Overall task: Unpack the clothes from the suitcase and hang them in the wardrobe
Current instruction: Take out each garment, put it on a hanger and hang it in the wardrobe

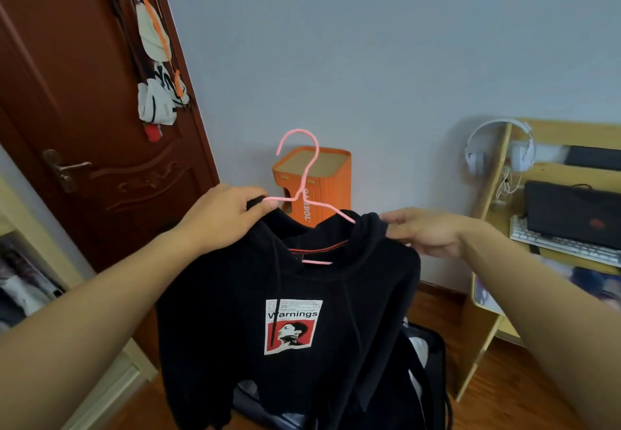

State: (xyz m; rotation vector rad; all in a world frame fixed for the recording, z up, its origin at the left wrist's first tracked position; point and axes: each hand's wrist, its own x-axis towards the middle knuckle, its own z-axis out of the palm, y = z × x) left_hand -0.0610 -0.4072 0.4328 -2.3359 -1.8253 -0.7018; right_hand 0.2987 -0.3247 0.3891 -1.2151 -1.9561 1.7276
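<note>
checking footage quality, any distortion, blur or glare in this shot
Head view: wide-angle bending bows the door and desk; lighting soft, no glare; black hoodie folds lost in darkness, its print readable; forearms at the edges slightly blurred.

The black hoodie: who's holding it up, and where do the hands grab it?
Both hands. The left hand grips the black hoodie and pink hanger at one shoulder; the right hand pinches the hood's other side.

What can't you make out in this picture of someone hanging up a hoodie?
- Suitcase, head view: mostly hidden behind the black hoodie; contents unclear.
- Wardrobe: cut off by the left edge, clothes inside blurred.
- Pink hanger: right shoulder hidden inside the hood.
- Small print above "Warnings": too small to read.
</note>
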